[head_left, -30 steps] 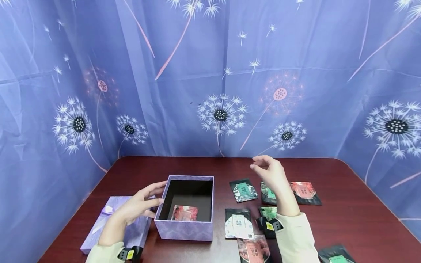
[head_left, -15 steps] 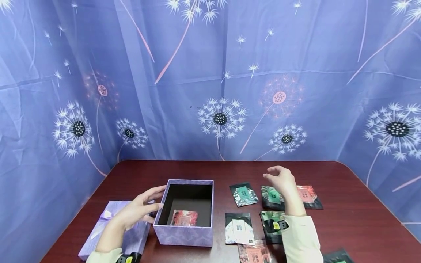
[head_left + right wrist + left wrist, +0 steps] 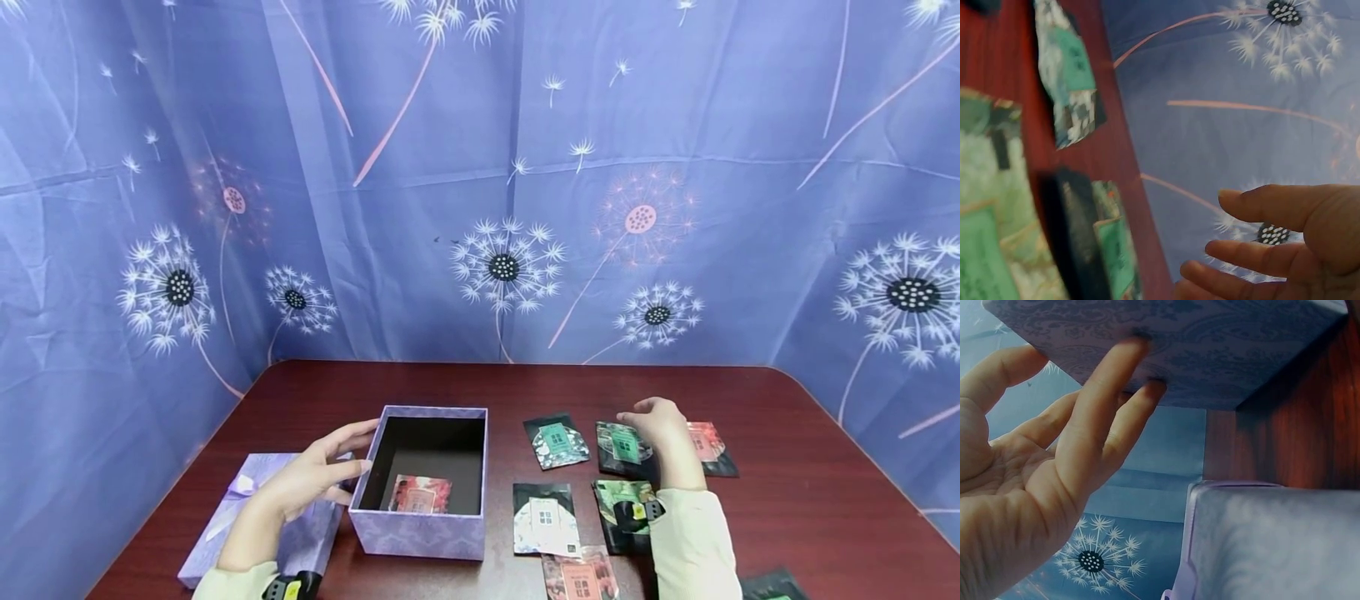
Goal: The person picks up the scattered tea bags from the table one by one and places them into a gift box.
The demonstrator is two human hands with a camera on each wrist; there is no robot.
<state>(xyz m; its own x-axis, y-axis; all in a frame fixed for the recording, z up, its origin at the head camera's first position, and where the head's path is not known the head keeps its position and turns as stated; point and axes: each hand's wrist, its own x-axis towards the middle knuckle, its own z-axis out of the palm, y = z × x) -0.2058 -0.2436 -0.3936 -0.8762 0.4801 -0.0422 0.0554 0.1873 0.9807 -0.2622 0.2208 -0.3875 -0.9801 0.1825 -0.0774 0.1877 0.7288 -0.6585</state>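
One red-printed tea sachet (image 3: 422, 493) is lying inside the lidless lilac gift box (image 3: 417, 537), near its front wall. At least seven more sachets (image 3: 545, 518) are lying to the box's right, two being cut off by the lower frame edge; by this count, the work appears to be standing at an early stage. The right hand (image 3: 662, 425) is hovering by a green-labelled sachet (image 3: 625, 446), its grip released, thumb and fingers parted and holding nothing; the views are leaving any contact unclear. The left hand (image 3: 311, 475) is touching the box's left wall with extended fingers, its grip likewise released. The ribboned lid (image 3: 318, 529) is lying beside the box, partly behind the left forearm. Dark-red wood grain is running across the counter (image 3: 442, 385); a blue dandelion-print curtain (image 3: 420, 275) is hanging behind and along both sides.
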